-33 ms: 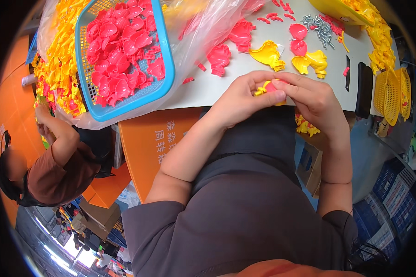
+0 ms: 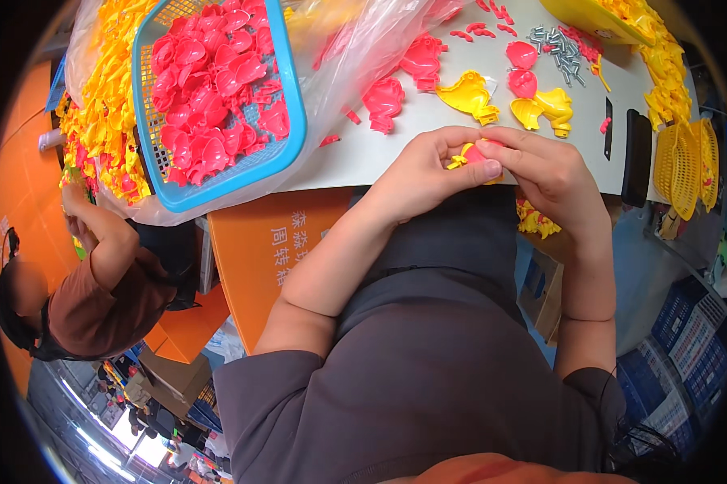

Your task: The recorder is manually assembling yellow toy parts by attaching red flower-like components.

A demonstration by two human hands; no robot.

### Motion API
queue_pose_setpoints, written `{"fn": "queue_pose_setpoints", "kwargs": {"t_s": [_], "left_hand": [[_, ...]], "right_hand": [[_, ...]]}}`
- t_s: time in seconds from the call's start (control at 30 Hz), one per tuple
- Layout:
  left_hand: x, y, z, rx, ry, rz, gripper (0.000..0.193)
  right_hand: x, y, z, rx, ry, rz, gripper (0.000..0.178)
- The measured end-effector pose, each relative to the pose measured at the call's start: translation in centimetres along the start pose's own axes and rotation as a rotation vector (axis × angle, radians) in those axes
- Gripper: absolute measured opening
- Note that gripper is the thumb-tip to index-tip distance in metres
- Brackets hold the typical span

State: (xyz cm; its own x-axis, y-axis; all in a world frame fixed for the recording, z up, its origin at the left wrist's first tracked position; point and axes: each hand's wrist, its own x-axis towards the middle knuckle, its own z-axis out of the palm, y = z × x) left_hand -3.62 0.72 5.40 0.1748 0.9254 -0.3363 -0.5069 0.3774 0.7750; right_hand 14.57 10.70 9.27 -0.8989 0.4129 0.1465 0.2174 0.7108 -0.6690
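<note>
Between the fingertips of both hands is a small yellow-and-pink plastic toy part (image 2: 470, 156), held just above the table's near edge. My left hand (image 2: 418, 171) is closed on its left side, thumb pressed along the front. From the right, my right hand (image 2: 555, 173) pinches the same part, and the fingers hide much of it. Just beyond lie a yellow shell half (image 2: 466, 95) and another yellow piece (image 2: 550, 109) with a round pink part (image 2: 522, 84) by it. A pink shell half (image 2: 383, 103) lies farther left.
A blue basket (image 2: 296, 121) of pink shells stands on the left, beside heaped yellow parts (image 2: 105, 121) and clear plastic film (image 2: 339, 73). Metal screws (image 2: 569, 55) lie at the back right. Yellow baskets (image 2: 676, 169) hang off the right edge. A co-worker (image 2: 109, 298) works at far left.
The toy part has turned very slightly between my fingers. My hands and the things on the table are otherwise where they were.
</note>
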Motion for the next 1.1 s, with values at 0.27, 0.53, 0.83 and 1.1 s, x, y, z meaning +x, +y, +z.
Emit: {"fn": "queue_pose_setpoints", "kwargs": {"t_s": [0.27,0.53,0.83,1.1], "left_hand": [[-0.9,0.6,-1.3,-0.178,0.137,0.018,0.041],[-1.2,-0.7,-2.1,-0.491,0.198,0.070,0.039],[-1.3,-0.8,-1.8,-0.456,0.231,0.134,0.044],[-1.7,-0.5,-2.8,-0.474,0.237,0.174,0.038]], "right_hand": [[-0.1,2.6,-1.4,0.135,0.418,0.582,0.029],[1.9,3.6,-0.5,0.075,0.396,0.625,0.026],[2.5,3.6,1.4,0.146,0.328,0.579,0.026],[4.9,4.5,3.7,-0.341,0.333,0.271,0.026]]}}
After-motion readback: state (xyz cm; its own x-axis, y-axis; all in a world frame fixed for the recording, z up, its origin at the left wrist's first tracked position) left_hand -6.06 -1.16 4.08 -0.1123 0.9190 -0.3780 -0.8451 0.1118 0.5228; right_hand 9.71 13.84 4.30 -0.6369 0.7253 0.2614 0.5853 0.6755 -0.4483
